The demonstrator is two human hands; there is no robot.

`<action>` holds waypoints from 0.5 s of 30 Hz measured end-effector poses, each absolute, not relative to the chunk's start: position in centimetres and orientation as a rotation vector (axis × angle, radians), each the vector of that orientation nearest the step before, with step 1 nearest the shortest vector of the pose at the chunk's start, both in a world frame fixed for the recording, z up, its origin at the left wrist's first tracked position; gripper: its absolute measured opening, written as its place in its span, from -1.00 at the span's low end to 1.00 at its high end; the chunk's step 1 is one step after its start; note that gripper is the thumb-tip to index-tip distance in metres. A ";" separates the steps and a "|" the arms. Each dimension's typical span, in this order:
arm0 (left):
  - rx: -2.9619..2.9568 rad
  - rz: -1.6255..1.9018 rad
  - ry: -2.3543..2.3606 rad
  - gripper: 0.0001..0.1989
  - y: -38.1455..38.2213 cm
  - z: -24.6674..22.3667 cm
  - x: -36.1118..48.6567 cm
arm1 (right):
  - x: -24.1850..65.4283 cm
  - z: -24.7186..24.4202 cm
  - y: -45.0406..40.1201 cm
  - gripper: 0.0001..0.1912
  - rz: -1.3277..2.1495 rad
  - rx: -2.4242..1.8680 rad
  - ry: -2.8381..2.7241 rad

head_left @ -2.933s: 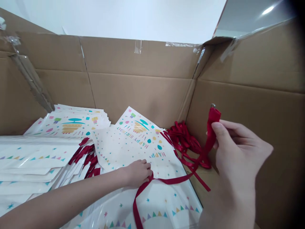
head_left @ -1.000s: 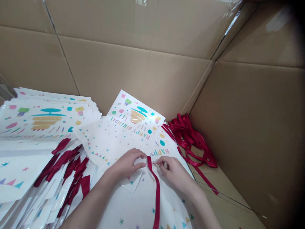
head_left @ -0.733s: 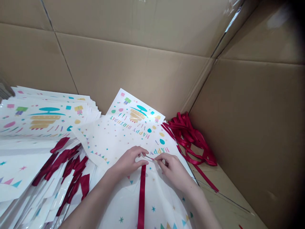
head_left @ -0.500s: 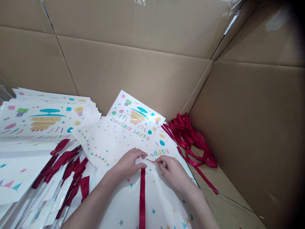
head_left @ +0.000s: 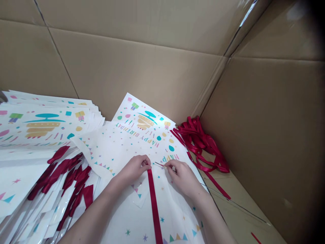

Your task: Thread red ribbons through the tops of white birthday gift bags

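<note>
My left hand [head_left: 139,167] pinches the upper end of a dark red ribbon [head_left: 153,203] between thumb and fingers. The ribbon runs down over a white sheet [head_left: 122,210] printed with stars and bunting. Just to the right, my right hand [head_left: 177,173] is closed on a thin dark rod [head_left: 159,164]. Its slim tip points left, a short gap from my left fingers, with a small reddish part by my right fingertips. A thin metal length [head_left: 236,204] shows beyond my right wrist, seemingly the same rod; the wrist hides any join.
A pile of printed white sheets [head_left: 45,117] with red ribbon ends [head_left: 61,169] lies left. A HAPPY BIRTHDAY sheet [head_left: 142,105] lies ahead. Tangled red ribbon [head_left: 203,142] is heaped on the right. A cardboard wall [head_left: 142,67] stands behind, another [head_left: 269,128] at right.
My left hand has moved slightly left and closed on the ribbon's end, which now slants. The rod's tip is a little farther from my left fingers. The view has shifted slightly.
</note>
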State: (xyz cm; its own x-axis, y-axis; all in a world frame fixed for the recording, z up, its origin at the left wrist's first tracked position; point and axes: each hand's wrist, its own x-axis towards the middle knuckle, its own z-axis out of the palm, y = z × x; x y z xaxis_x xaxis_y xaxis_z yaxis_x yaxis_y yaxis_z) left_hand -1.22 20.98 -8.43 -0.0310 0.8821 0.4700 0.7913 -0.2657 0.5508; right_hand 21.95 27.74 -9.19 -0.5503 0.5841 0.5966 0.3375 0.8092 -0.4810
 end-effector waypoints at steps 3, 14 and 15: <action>1.950 1.358 1.619 -0.88 21.2 -8.7 -1.2 | 21.8 -9.3 27.7 -0.72 0.382 -0.639 -2.178; 1.898 1.512 1.486 -0.51 21.8 -9.7 -1.5 | 21.0 -10.2 27.9 -0.68 0.147 -0.534 -2.190; 1.914 1.506 1.466 -0.50 21.8 -9.7 -1.5 | 20.9 -10.2 27.8 -0.67 0.124 -0.547 -2.206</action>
State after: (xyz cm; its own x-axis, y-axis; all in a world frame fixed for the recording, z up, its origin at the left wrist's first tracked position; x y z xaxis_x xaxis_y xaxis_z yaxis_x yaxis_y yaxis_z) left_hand -1.52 21.75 -9.74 -0.0693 0.8349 0.5460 0.5231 -0.4356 0.7325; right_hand 20.92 27.78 -10.17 -0.5529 0.4251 0.7166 0.3422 0.9000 -0.2699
